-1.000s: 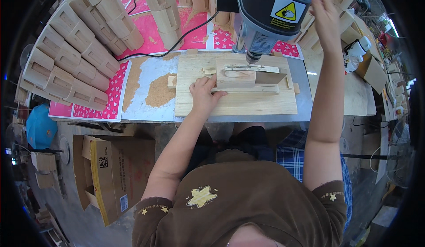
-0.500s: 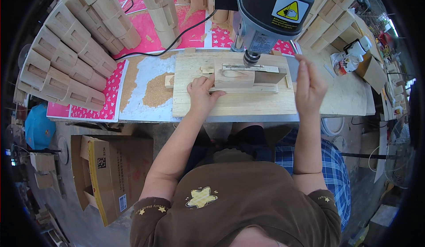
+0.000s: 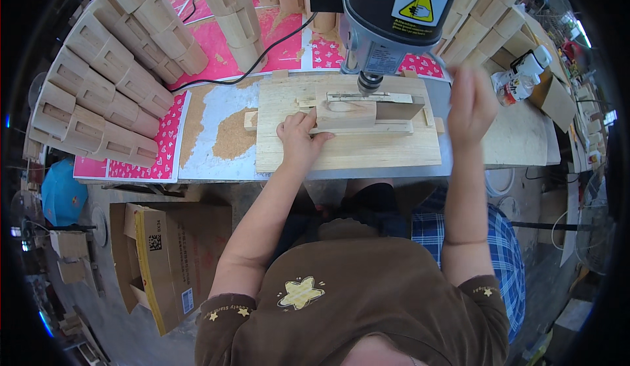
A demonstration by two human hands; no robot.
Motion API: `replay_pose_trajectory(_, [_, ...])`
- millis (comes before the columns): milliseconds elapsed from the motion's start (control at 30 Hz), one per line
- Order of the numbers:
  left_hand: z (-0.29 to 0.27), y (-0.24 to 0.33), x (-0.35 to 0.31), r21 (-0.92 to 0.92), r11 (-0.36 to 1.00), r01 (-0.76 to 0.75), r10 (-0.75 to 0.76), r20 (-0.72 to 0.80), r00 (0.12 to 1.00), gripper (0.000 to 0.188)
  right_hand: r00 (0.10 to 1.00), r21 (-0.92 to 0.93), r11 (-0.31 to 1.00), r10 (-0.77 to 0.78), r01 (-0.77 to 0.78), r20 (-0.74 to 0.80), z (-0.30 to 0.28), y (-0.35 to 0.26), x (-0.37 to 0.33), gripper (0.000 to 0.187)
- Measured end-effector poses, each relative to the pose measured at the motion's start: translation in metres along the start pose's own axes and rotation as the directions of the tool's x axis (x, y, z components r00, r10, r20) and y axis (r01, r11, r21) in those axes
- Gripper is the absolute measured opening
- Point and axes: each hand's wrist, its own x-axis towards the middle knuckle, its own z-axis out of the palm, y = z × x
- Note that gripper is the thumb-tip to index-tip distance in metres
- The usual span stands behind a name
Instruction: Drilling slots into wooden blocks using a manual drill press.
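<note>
A pale wooden block [image 3: 351, 114] lies in a wooden jig on a flat board [image 3: 282, 159], under the chuck [image 3: 370, 84] of a bench drill press [image 3: 394, 11]. My left hand [image 3: 300, 134] grips the block's left end, fingers at its far left side and thumb spread along the near guide strip [image 3: 394, 127]. Beside the drill press, to the right of the board, my right hand [image 3: 471, 103] is raised with its fingers curled closed. Motion smears it somewhat, and whatever it may hold is hidden. The drill tip is hard to make out behind the jig's upper strip [image 3: 394, 98].
Stacked wooden pieces with cut recesses [image 3: 105, 97] stand at the left, with more at the back. A black cable [image 3: 262, 57] crosses the table. Sawdust [image 3: 236, 133] lies left of the board. Bottles [image 3: 515, 90] stand at right; a cardboard box [image 3: 177, 254] sits on the floor.
My right hand has shifted a little to the right and its fingers have curled in more. My left hand stays on the block. The whole view has shifted slightly.
</note>
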Motion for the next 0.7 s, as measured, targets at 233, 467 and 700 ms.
replay_pose_trajectory(233, [0.025, 0.032, 0.008, 0.019, 0.998, -0.060, 0.060, 0.009, 0.998, 0.060, 0.994, -0.294, 0.955, 0.076, -0.049, 0.082, 0.029, 0.029, 0.122, 0.030])
replay_pose_trajectory(467, [0.015, 0.022, 0.004, 0.029, 0.999, -0.030, 0.030, 0.029, 0.999, 0.061, 0.996, -0.044, 0.999, 0.000, 0.004, 0.089, 0.012, 0.016, 0.080, 0.035])
replay_pose_trajectory(700, [0.020, 0.026, 0.006, 0.005, 0.999, -0.052, 0.052, 0.014, 0.999, 0.059, 0.974, 0.095, 0.974, 0.195, -0.206, 0.116, 0.001, 0.000, -0.029, 0.018])
